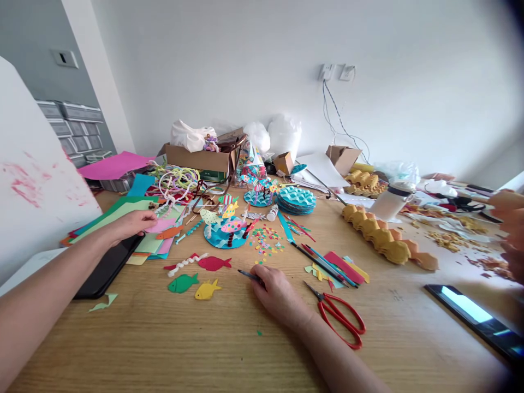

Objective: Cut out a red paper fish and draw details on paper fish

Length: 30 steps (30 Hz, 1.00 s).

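Note:
My right hand [275, 292] rests on the table, closed around a dark pen [248, 274] whose tip points left. Left of the pen lie a red paper fish [215, 263], a yellow paper fish [208, 290] and a green paper fish [183, 283]. My left hand [137, 222] reaches over the stacked coloured paper [118, 210], fingers pinched together beside a pink piece of paper [164, 222]; what they hold, if anything, is unclear. An orange paper fish [169, 233] lies just below its fingertips. Red-handled scissors [341, 319] lie right of my right wrist.
A blue disc [208, 238] carrying decorated fish stands mid-table, with a stack of blue discs [296, 200] behind. Pencils [323, 265], egg-carton strips [376, 234] and a phone [475, 316] lie to the right. Another person's blurred hand [510, 224] enters at the right edge.

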Available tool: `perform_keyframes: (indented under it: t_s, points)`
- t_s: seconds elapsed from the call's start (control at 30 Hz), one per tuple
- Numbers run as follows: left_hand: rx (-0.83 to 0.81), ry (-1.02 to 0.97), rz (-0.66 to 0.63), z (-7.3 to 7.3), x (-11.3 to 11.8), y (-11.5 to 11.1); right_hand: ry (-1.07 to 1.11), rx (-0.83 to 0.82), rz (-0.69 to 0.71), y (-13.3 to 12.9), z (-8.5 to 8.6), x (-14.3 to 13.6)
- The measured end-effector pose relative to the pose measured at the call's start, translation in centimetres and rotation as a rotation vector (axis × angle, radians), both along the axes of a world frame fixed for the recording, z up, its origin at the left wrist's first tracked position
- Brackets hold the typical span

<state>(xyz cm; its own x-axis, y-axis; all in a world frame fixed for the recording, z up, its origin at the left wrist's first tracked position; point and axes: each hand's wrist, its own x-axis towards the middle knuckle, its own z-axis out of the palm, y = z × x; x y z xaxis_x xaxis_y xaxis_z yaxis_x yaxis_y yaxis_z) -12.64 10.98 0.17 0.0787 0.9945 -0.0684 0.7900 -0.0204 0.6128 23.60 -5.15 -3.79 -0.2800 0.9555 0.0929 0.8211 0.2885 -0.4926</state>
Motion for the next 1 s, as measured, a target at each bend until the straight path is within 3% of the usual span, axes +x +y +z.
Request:
perform_keyframes:
  t_s: [0.2, 0.37, 0.53, 0.83, 1.0]
  points:
    - [-0.010, -0.024, -0.118, 1.5, 0.8, -0.8, -0.001, 0.006, -0.001, 0.2, -0.1, 0.0]
    - [-0.145, -0.059, -0.364, 2.8, 4.0, -4.4, 0.001, 0.005, -0.011, 0.2, -0.4, 0.1]
    - [-0.302, -0.040, -0.524, 2.2, 5.5, -7.7, -0.010, 0.013, -0.004, 0.2, -0.4, 0.2]
    - [-0.355, 0.161, -0.620, 0.9, 5.4, -9.4, 0.005, -0.014, 0.010, 0.1, -0.1, 0.1]
    - [-0.142, 0.315, -0.507, 1.9, 3.8, -7.5, 0.007, -0.018, 0.007, 0.1, -0.1, 0.0]
